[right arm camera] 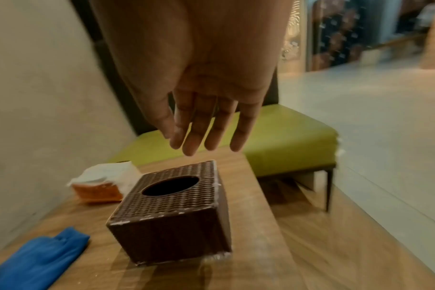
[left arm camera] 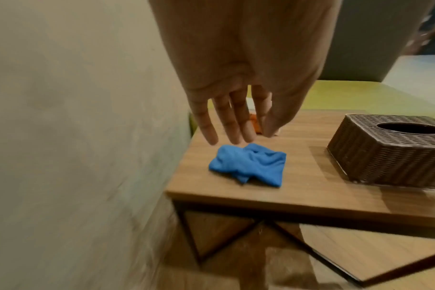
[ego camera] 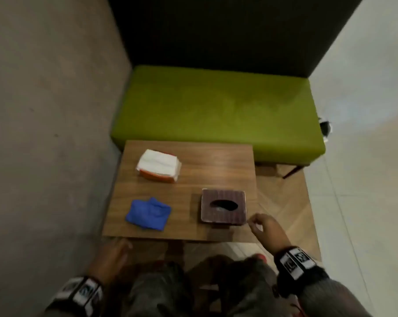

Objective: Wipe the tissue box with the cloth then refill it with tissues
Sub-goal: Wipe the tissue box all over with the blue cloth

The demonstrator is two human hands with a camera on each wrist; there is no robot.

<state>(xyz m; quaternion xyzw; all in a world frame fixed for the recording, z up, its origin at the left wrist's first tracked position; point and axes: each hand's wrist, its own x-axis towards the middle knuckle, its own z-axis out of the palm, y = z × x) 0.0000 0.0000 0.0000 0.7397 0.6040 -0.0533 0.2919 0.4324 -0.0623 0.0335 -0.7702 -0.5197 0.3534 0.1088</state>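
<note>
On table [ego camera: 216,170], tissue box [ego camera: 223,207] opening-up

1 tissue box [ego camera: 223,207], 1 cloth [ego camera: 148,213], 1 tissue pack [ego camera: 158,165].

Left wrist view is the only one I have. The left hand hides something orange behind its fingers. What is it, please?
Observer: A pack of white tissues in an orange wrapper, lying on the table.
Operator: Where is the right hand?
Observer: The right hand hovers by the near right corner of the tissue box, fingers relaxed, holding nothing.
Operator: Is any tissue in the box?
Observer: Its opening looks dark; none sticks out.
</note>
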